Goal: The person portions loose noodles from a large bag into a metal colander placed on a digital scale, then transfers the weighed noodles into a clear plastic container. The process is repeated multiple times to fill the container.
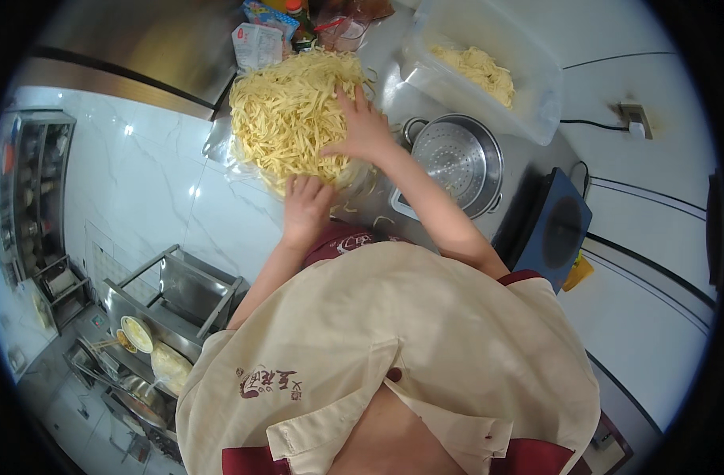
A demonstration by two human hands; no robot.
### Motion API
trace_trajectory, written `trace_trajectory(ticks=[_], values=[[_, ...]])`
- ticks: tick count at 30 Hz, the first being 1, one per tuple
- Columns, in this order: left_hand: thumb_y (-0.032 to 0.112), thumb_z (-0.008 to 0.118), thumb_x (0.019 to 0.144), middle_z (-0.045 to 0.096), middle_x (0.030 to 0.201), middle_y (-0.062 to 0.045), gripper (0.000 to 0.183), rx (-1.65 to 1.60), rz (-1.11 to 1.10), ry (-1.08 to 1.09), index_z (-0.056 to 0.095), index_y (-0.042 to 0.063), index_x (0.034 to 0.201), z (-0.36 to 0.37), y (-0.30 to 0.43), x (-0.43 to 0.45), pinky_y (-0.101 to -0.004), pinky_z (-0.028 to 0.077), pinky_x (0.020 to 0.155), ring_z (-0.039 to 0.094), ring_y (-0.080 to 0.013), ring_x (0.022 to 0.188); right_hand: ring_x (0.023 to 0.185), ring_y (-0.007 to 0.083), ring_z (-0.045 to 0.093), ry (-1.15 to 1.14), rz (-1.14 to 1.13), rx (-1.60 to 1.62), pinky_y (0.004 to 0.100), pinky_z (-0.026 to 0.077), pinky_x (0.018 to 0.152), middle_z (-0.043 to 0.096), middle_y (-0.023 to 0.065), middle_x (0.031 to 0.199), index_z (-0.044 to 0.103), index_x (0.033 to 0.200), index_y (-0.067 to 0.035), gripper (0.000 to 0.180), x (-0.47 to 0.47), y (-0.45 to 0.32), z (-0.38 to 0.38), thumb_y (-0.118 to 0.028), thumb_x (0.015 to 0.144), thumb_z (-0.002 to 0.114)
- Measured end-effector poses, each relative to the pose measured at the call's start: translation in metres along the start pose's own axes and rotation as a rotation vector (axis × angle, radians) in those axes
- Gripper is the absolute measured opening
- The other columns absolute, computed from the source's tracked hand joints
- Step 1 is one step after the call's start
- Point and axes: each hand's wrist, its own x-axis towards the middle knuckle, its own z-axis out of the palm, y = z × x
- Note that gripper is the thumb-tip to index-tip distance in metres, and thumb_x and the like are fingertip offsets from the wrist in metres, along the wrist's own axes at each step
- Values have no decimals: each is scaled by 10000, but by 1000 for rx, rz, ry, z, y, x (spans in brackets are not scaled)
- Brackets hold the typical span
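Observation:
A large heap of flat yellow noodles (284,119) lies before me on clear plastic film (240,166) at the counter's edge. My right hand (365,127) rests spread on the heap's right side, thumb and fingers apart. At the near edge, my left hand (307,205) has its fingers bent over the noodles; its fingertips are hidden, so whether it grips noodles or film cannot be seen. A few loose strands lie on the steel counter (391,89) near my body. Right of my right hand stands a steel pot with a perforated insert (448,154).
A translucent plastic bin (546,83) holds more noodles (480,71) at the back right. Under the pot's near side shows a white-edged device (403,205). A blue induction cooker (558,225) stands right. Packets (258,44) and a red-capped bottle (302,27) stand behind the heap.

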Motion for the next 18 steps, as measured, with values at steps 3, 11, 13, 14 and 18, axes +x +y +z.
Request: trace_trajectory(ticks=[3, 11, 13, 14, 18], values=[[68, 652, 728, 561, 934, -74, 146, -13, 105, -69, 585, 99, 854, 4, 15, -6, -496, 419, 952, 552, -294, 990, 1365, 485, 421, 50, -53, -143, 614, 351, 1095, 235, 285, 1597, 291, 1561, -168, 1097, -16, -3, 42, -479, 666, 845], [101, 718, 797, 583, 1166, -90, 355, -92, 46, -197, 625, 119, 1139, -7, 15, -43, -457, 522, 880, 597, -290, 1030, 1052, 379, 658, 286, -74, 291, 449, 530, 919, 618, 208, 1275, 530, 1338, -118, 714, -8, 6, 16, -295, 694, 783], [115, 733, 799, 558, 1260, -106, 474, -138, 5, -327, 594, 142, 1251, 6, 10, -63, -415, 553, 827, 613, -299, 1018, 1050, 368, 667, 396, -140, 425, 435, 535, 919, 679, 188, 1178, 561, 1305, -97, 672, -15, -12, -13, -289, 696, 771], [121, 738, 798, 541, 1296, -112, 530, -109, -1, -347, 570, 155, 1300, 12, 8, -62, -400, 561, 805, 619, -304, 1011, 1060, 366, 668, 463, -177, 472, 430, 533, 928, 696, 182, 1142, 576, 1287, -86, 652, -21, -26, -37, -288, 697, 766], [167, 754, 796, 540, 1303, -113, 662, -34, -1, -216, 501, 174, 1409, 54, -10, -63, -433, 574, 774, 621, -316, 1024, 1018, 354, 684, 596, -449, 724, 433, 540, 903, 708, 188, 1092, 626, 1208, -58, 539, -41, -62, -122, -330, 756, 733]])
